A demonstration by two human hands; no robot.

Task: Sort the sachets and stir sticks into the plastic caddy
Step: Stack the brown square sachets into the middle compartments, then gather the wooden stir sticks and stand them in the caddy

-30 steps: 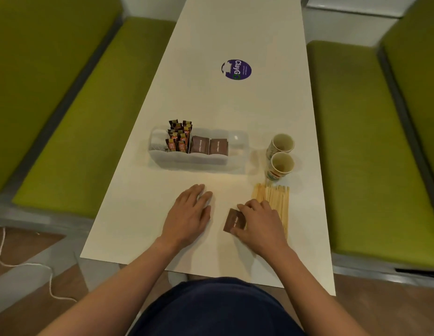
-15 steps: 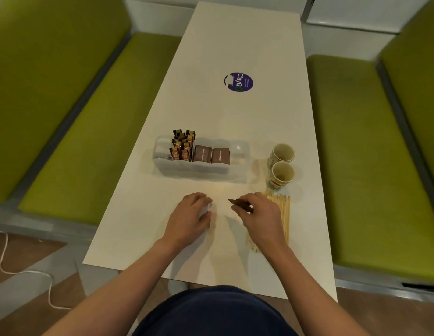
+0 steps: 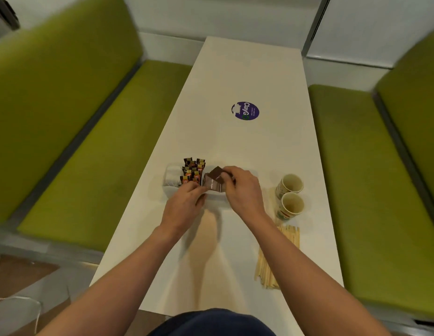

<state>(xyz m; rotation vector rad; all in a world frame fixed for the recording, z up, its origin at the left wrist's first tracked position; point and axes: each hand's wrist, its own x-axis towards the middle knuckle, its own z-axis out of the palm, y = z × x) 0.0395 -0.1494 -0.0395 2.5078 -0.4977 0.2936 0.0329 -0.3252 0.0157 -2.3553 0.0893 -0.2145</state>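
White table (image 3: 235, 282) between green benches (image 3: 89, 166): stir sticks (image 3: 278, 257) lie loose near its right edge. Farther out, the left hand (image 3: 184, 207) curls at the plastic caddy (image 3: 170, 187), at its near wall, its grip unclear. The right hand (image 3: 242, 187) pinches a brown sachet (image 3: 216, 174) tilted over the middle compartment. Paper cups (image 3: 292, 206) stand to the right, and a purple sticker (image 3: 245, 110) lies beyond.

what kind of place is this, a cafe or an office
Probably a cafe or canteen booth: green benches flank a long white table bearing a ClayGo sticker, paper cups and stir sticks.

Lettering on brown sachet (image 3: 215, 175) illegible
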